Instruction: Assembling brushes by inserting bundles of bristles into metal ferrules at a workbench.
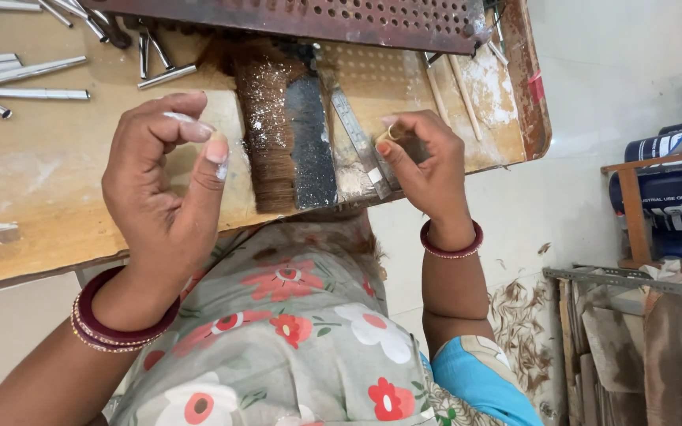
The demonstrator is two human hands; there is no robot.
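Head camera view, looking down over a wooden workbench (33, 205) whose near edge runs across the person's lap, and whose right end stops at a rounded, worn rim, past which pale floor lies open. Left hand (169, 183) is raised above the bench, fingers curled loosely with the thumb pressed toward the forefinger; white dust coats the fingertips, and whether anything is pinched there cannot be told. Right hand (428, 162) is closed in a pinch around a small brass-coloured ring (395, 132), held just above the bench near its right end, beside a steel ruler (361, 142) that lies slanted on the wood. Between the two hands sits a bundle of brown bristles (266, 134) dusted with white powder, touching a dark flat block (309, 142) on its right. Beyond these, at the far edge, a rusty perforated metal plate (317, 20) spans the bench. Thin metal tubes (25, 79) lie scattered at the far left corner, well apart from both hands, leaving a bare stretch of wood under the left hand. Thin wooden sticks (455, 87) lie near the right rim. Both wrists wear dark red bangles (124, 327). On the floor to the right, a wooden rack (633, 205) holds dark blue tins (672, 193) lying on their sides, and loose bristle clippings (518, 315) are strewn beside it.
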